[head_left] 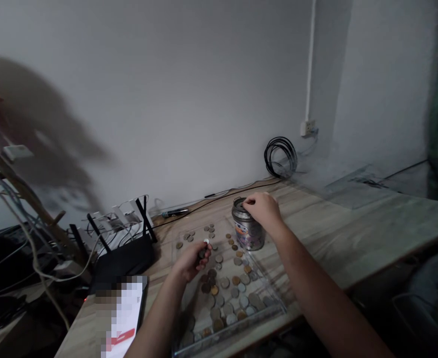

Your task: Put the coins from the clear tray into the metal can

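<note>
My left hand (195,259) is closed over the coins, with a bright coin (206,241) showing at its fingertips and darker ones partly hidden in the fingers. My right hand (264,209) pinches at the top of a silver, milk-can-shaped tin (249,234) with a colourful printed label. The fingers touch or nearly touch its lid (241,204); whatever is between them is hidden. Below both hands, a clear shallow plastic tray (283,309) holds many loose silver, copper and gold-coloured coins (225,282). The tin stands upright by the tray's right side.
A black router (127,261) with upright antennas and a phone (126,313) lie at the left. White adapters and cables crowd behind them. A pen-like tool (174,213) lies near the wall. A black cable coil (280,157) leans there, with a clear sheet (353,186) farther right.
</note>
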Motion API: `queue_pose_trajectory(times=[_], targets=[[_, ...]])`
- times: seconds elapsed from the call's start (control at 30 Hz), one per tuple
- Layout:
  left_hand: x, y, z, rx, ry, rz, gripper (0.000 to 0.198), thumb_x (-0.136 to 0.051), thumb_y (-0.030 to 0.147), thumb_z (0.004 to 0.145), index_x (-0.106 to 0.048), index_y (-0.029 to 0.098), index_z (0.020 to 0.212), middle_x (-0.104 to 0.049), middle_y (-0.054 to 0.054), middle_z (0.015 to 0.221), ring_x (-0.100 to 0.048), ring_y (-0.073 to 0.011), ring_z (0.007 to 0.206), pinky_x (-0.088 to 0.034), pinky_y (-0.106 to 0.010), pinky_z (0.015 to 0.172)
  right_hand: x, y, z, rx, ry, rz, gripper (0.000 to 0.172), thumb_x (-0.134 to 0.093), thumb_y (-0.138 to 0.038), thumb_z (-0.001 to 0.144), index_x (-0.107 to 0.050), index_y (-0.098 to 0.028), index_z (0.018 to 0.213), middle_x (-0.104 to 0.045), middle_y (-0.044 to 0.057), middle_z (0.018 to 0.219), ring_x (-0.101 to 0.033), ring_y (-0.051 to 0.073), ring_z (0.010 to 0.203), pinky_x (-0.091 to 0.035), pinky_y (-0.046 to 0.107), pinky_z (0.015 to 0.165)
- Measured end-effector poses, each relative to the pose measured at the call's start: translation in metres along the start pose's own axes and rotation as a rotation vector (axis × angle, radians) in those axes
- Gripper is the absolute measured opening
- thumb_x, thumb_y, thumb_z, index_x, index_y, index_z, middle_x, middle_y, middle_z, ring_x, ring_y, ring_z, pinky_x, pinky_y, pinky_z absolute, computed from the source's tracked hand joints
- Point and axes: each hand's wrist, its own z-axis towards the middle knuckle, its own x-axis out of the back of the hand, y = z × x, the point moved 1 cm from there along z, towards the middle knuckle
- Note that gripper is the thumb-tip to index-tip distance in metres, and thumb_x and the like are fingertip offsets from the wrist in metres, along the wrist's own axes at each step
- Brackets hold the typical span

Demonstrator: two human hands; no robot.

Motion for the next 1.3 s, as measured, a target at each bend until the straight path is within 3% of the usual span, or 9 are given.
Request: queue_pose_trajectory(times=[0.13, 0.2, 0.47, 0.73, 0.87, 0.93, 1.1, 1.2, 1.3], targets=[[0.001, 0.000, -0.001, -0.041, -0.019, 0.047, 0.029, -0.058, 0.041, 0.067, -0.050, 0.016, 0.080, -0.038, 0.007, 0.054, -0.028, -0.0007, 0.037, -0.005, -0.015, 0.035, 0.007, -0.017, -0.010, 0.125, 0.256, 0.046, 0.022, -0.049, -0.031, 0.075, -0.066, -0.023, 0.088, -0.063, 0.006, 0.086, -0.049, 0.021, 0.087, -0.031, 0.034, 0.076], [0.000, 0.000, -0.002, -0.059, -0.020, 0.064, 0.032, -0.058, 0.042, 0.067, -0.051, 0.016, 0.083, -0.038, 0.007, 0.054, -0.027, -0.0005, 0.037, -0.004, -0.015, 0.035, 0.005, -0.031, -0.020, 0.256, 0.275, 0.147, 0.026, -0.043, -0.026, 0.080, -0.063, -0.021, 0.095, -0.061, 0.006, 0.088, -0.049, 0.018, 0.088, -0.031, 0.031, 0.078], [0.001, -0.002, 0.002, -0.074, 0.117, 0.065, 0.026, -0.053, 0.041, 0.070, -0.042, 0.018, 0.073, -0.037, 0.008, 0.050, -0.024, -0.0006, 0.034, -0.004, -0.015, 0.035, -0.051, -0.077, -0.070, 0.588, -0.526, 0.268, 0.024, -0.044, -0.029, 0.080, -0.064, -0.022, 0.091, -0.065, 0.003, 0.087, -0.056, 0.013, 0.076, -0.034, 0.022, 0.061], [-0.003, -0.001, -0.001, -0.028, -0.004, 0.050, 0.027, -0.055, 0.041, 0.070, -0.049, 0.016, 0.078, -0.040, 0.007, 0.052, -0.024, -0.0003, 0.035, -0.004, -0.015, 0.035, -0.063, -0.061, -0.058, 0.337, -0.623, 0.447, 0.018, -0.049, -0.019, 0.070, -0.065, -0.017, 0.079, -0.063, 0.000, 0.061, -0.053, 0.010, 0.055, -0.032, 0.019, 0.049], [-0.004, -0.001, -0.003, -0.036, -0.016, 0.090, 0.028, -0.054, 0.041, 0.071, -0.052, 0.016, 0.081, -0.043, 0.006, 0.054, -0.026, -0.0001, 0.035, -0.006, -0.014, 0.034, -0.067, -0.059, -0.058, 0.330, -0.676, 0.520, 0.017, -0.050, -0.015, 0.066, -0.064, -0.016, 0.076, -0.062, -0.001, 0.057, -0.052, 0.010, 0.054, -0.034, 0.018, 0.048], [-0.004, -0.001, -0.003, -0.028, -0.017, 0.075, 0.028, -0.052, 0.040, 0.072, -0.054, 0.015, 0.083, -0.044, 0.005, 0.054, -0.026, -0.0001, 0.034, -0.008, -0.013, 0.033, -0.061, -0.062, -0.057, 0.373, -0.584, 0.485, 0.016, -0.051, -0.015, 0.068, -0.064, -0.016, 0.076, -0.062, 0.000, 0.061, -0.052, 0.010, 0.057, -0.036, 0.020, 0.053], [-0.004, 0.002, -0.003, -0.015, 0.031, -0.047, 0.017, -0.046, 0.014, 0.070, -0.055, 0.011, 0.084, -0.052, 0.000, 0.061, -0.043, -0.0029, 0.041, -0.028, -0.013, 0.034, -0.018, -0.058, -0.043, 0.559, -0.073, 0.331, 0.018, -0.046, -0.017, 0.077, -0.064, -0.019, 0.081, -0.064, 0.004, 0.081, -0.051, 0.015, 0.084, -0.037, 0.026, 0.074], [-0.002, 0.003, -0.001, -0.008, 0.064, -0.093, 0.027, -0.041, 0.001, 0.065, -0.053, 0.008, 0.088, -0.059, -0.005, 0.073, -0.056, -0.0074, 0.052, -0.044, -0.016, 0.046, 0.005, -0.037, -0.022, 0.427, 0.082, 0.196, 0.019, -0.046, -0.018, 0.077, -0.065, -0.020, 0.082, -0.064, 0.004, 0.081, -0.050, 0.016, 0.085, -0.037, 0.027, 0.072], [-0.002, 0.002, 0.000, -0.012, 0.066, -0.094, 0.029, -0.042, -0.001, 0.068, -0.049, 0.008, 0.094, -0.062, -0.012, 0.086, -0.062, -0.0123, 0.066, -0.049, -0.019, 0.054, 0.011, -0.011, -0.003, 0.200, 0.079, 0.068, 0.017, -0.050, -0.022, 0.073, -0.067, -0.022, 0.077, -0.063, 0.004, 0.078, -0.052, 0.017, 0.080, -0.036, 0.026, 0.065]])
